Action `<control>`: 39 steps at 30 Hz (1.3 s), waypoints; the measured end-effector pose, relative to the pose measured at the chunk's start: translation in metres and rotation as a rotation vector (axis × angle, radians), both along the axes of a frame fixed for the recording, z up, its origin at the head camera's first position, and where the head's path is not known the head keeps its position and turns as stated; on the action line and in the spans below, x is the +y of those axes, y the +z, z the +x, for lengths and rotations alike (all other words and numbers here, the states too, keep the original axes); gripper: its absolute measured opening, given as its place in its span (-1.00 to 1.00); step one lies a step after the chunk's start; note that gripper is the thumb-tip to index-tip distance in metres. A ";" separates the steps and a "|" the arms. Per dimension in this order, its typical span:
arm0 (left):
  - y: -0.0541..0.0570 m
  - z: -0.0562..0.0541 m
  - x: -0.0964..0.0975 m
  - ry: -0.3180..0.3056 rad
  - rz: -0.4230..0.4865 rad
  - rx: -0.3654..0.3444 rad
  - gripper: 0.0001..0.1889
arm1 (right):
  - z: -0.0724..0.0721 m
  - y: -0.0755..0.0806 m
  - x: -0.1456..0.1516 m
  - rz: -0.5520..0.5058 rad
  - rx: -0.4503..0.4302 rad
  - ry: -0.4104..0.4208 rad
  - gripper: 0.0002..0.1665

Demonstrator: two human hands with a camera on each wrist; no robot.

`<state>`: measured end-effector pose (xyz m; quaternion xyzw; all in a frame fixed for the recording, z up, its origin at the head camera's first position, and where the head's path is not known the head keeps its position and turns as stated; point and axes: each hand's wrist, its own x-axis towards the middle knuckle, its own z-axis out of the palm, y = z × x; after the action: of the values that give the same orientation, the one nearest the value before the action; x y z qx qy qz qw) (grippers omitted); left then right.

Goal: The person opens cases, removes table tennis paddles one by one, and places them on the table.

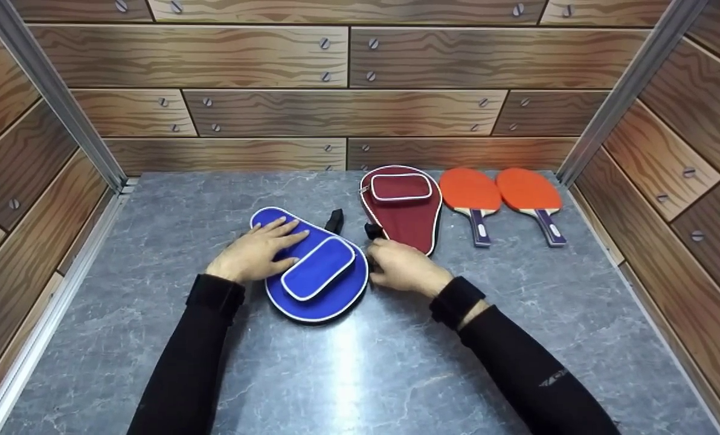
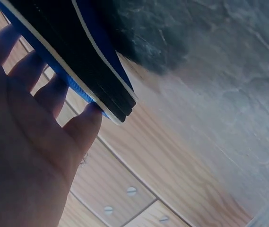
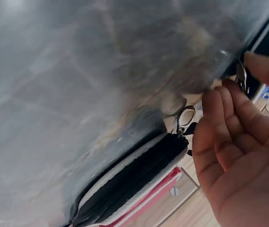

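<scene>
We are resting our spread left hand (image 1: 257, 251) on the blue case (image 1: 319, 269), left of centre on the tabletop (image 1: 420, 374); our right hand (image 1: 403, 266) is pinching that case's zipper pull (image 3: 241, 74) near the red case (image 1: 405, 214).

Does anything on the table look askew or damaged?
Only the blue case stands out: it lies slanted, wide end at the front, while the red case and two paddles have theirs at the back. No damage shows.

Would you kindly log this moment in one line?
left hand: on blue case; right hand: pinching its zipper pull; red case: beside two paddles
</scene>
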<state>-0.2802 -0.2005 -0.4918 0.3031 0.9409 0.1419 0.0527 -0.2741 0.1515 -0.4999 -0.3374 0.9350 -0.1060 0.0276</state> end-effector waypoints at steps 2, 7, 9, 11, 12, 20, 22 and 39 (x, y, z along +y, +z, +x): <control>-0.001 0.000 0.000 -0.001 -0.002 0.005 -0.31 | -0.003 0.000 0.001 -0.019 -0.061 -0.004 -0.78; -0.003 0.001 -0.001 0.000 -0.006 0.017 -0.31 | -0.018 -0.024 0.007 -0.071 -0.061 0.017 -0.87; -0.003 0.001 -0.002 -0.001 -0.006 0.019 -0.31 | -0.025 -0.037 0.010 -0.088 -0.013 0.027 -0.90; -0.004 0.001 -0.002 -0.001 -0.006 0.019 -0.31 | -0.027 -0.043 0.011 -0.099 0.008 0.014 -0.86; -0.004 0.001 -0.002 0.000 -0.003 0.017 -0.30 | -0.026 -0.043 0.011 -0.106 0.018 0.011 -0.86; -0.004 0.000 -0.003 0.028 0.003 0.006 -0.29 | 0.001 -0.002 0.004 -0.055 0.065 -0.041 -0.91; -0.004 0.000 -0.002 0.036 0.001 0.003 -0.29 | 0.003 0.000 0.003 -0.033 0.108 -0.043 -0.92; -0.003 0.000 -0.001 0.055 0.007 -0.015 -0.30 | 0.021 0.001 0.010 0.021 0.281 0.059 -0.93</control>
<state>-0.2798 -0.2017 -0.4951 0.2761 0.9479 0.1488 0.0549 -0.2527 0.1613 -0.4993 -0.3760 0.9203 -0.0471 -0.0970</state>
